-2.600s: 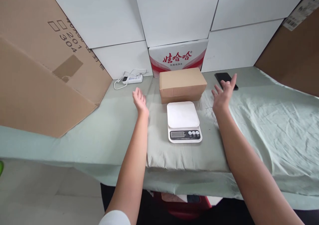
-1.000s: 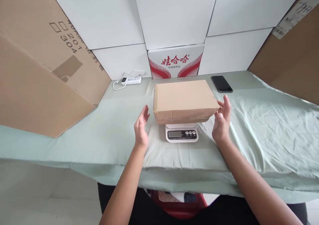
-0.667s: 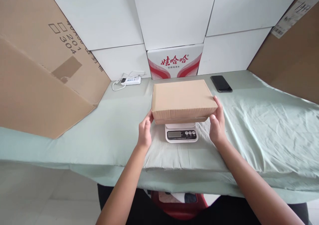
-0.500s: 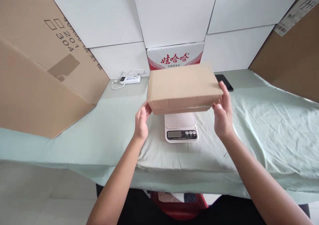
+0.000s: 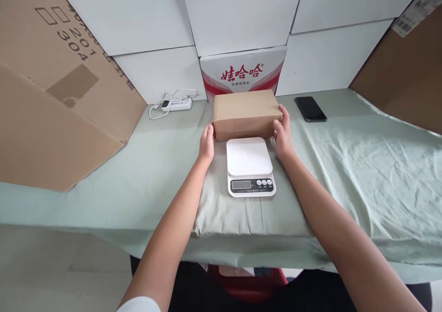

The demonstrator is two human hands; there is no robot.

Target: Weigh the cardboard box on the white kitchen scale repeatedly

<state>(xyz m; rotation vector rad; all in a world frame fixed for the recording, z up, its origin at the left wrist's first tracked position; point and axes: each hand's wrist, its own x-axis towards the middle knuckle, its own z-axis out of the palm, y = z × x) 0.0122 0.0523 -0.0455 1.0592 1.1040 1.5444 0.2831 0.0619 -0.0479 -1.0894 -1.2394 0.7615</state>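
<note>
A closed brown cardboard box is held between my two hands, just behind the kitchen scale. My left hand grips its left end near the front corner, thumb upward. At the right end, my right hand has its fingers round the corner and its thumb on the front face. The white digital kitchen scale lies in front of the box with its plate bare; its display looks blank. The box's underside is hidden, though it appears to be on or close to the tablecloth.
A green cloth covers the table. Behind the box stands a white and red carton against white panels. A white power strip with cable lies back left, a black phone back right. Large cardboard sheets flank both sides.
Both hands have carried the cardboard box away from me and lowered it, from above the scale to behind it. The scale's plate and the phone are now uncovered.
</note>
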